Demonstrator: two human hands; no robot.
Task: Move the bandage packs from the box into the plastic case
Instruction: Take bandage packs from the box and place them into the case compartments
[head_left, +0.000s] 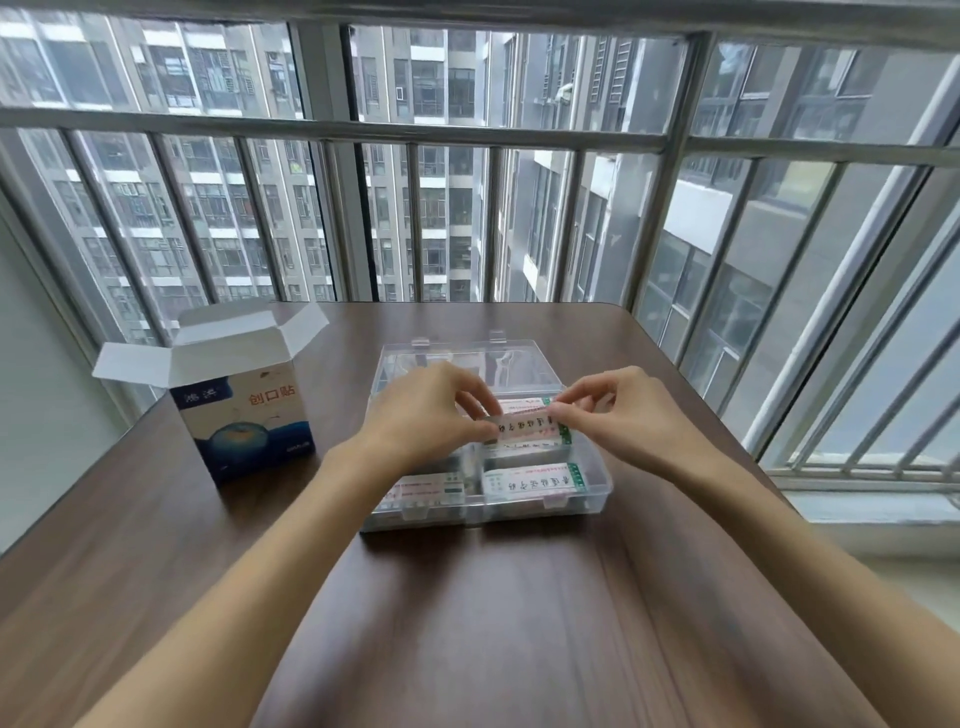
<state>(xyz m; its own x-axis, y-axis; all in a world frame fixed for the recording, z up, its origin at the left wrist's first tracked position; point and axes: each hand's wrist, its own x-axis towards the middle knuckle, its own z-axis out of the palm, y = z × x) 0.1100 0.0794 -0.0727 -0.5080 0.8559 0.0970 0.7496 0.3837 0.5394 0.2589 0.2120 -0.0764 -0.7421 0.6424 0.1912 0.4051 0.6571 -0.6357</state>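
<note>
table (467, 597) | bandage pack (527, 429) pinched between left hand (421, 415), right hand (623, 415)

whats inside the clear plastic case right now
The plastic case holds bandage packs in its compartments, and both hands pinch another pack over it. The hands cover the far compartments.
</note>
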